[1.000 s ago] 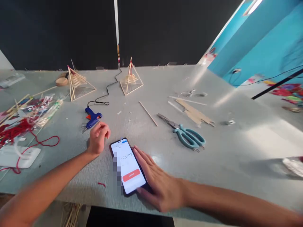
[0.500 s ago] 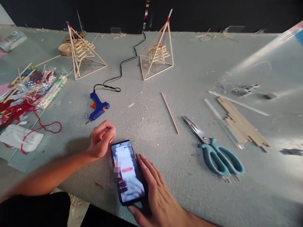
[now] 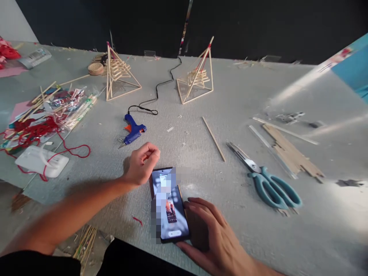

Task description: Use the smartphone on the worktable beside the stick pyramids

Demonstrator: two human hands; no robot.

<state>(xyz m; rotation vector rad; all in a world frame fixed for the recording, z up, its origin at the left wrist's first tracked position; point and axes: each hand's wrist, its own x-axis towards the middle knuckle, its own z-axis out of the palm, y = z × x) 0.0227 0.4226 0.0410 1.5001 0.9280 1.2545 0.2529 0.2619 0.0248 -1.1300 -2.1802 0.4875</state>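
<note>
A smartphone lies face up on the table with its screen lit. Part of the screen is blurred out; a small picture card shows on it. My left hand rests beside the phone's top left corner, fingers curled into a loose fist with nothing visible in them. Along the phone's right side is my right hand, fingers apart and bent, the fingertips at the edge and the thumb by the lower corner. A blue glue gun with an orange trigger lies just beyond my left hand.
Teal-handled scissors, a wooden stick and cardboard strips lie to the right. Two stick pyramids stand at the back. At left are red yarn, packaged sticks and a white box-like object.
The phone's screen has switched from a page with a red button to one with a picture card. My right hand's fingers have bent up from lying flatter. The whole view has shifted.
</note>
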